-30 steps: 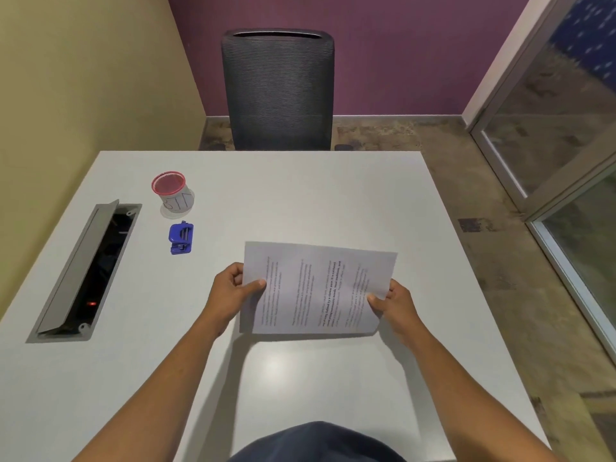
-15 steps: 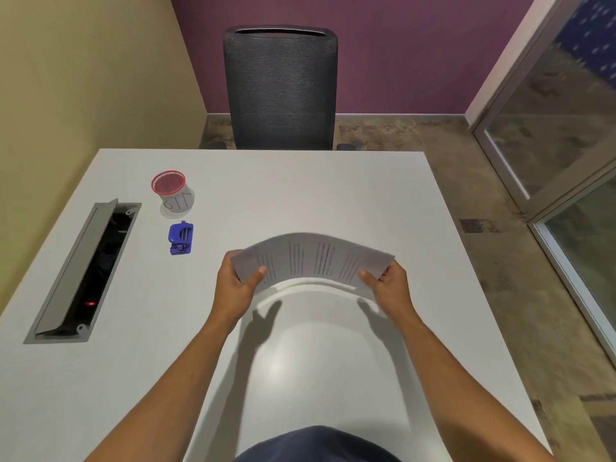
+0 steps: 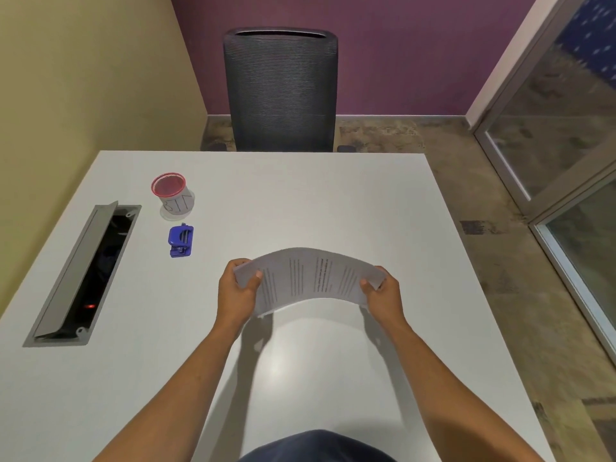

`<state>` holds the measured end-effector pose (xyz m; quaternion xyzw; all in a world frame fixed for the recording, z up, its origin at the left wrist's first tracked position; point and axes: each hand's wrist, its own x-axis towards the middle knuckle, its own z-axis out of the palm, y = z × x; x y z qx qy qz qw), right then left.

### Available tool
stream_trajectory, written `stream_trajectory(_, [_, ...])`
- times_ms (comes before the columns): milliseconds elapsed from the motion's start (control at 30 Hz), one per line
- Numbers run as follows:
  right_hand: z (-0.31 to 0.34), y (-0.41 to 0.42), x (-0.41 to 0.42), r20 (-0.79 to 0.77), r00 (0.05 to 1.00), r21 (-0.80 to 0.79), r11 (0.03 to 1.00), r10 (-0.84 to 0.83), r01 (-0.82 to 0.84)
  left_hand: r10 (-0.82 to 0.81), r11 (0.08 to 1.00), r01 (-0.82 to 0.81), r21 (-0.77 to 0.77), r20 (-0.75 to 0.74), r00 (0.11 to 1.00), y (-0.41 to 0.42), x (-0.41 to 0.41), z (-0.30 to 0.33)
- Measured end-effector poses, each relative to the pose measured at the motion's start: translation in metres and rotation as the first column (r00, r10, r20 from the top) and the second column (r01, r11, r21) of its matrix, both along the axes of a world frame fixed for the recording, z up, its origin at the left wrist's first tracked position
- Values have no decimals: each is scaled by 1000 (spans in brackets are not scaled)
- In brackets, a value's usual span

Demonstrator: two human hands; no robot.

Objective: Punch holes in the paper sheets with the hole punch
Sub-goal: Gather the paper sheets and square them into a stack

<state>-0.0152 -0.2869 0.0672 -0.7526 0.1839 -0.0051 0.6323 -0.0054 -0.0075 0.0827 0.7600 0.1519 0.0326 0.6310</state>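
Both hands, left hand [image 3: 237, 292] and right hand [image 3: 384, 295], are pinching the ends of the paper sheets [image 3: 308, 278], bowed upward above the counter [image 3: 300, 201]. Hole punch [image 3: 180, 241] sits untouched, left of the sheets. Risk: the bowing fans the stack, so edges misalign and holes land off.

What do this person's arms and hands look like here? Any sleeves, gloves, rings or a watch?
Both forearms are bare up to the bottom edge of the picture, with no sleeves in view. The left hand and the right hand wear no gloves, and no ring, watch or bracelet shows. Low in the frame there is a dark navy garment, presumably the person's clothing.
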Motion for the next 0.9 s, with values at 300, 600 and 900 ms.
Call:
stream_trajectory(300, [23,-12,3,36,998,-46,997,58,-56,39,995,-45,86,63,997,5,1,16])
stream_trajectory(600, [80,0,16,174,929,-391,889,327,-239,-411,681,117,723,245,878,-17,10,44])
stream_trajectory(900, [121,25,21,353,770,-655,728,531,-202,-446,745,265,612,162,880,-45,12,60])
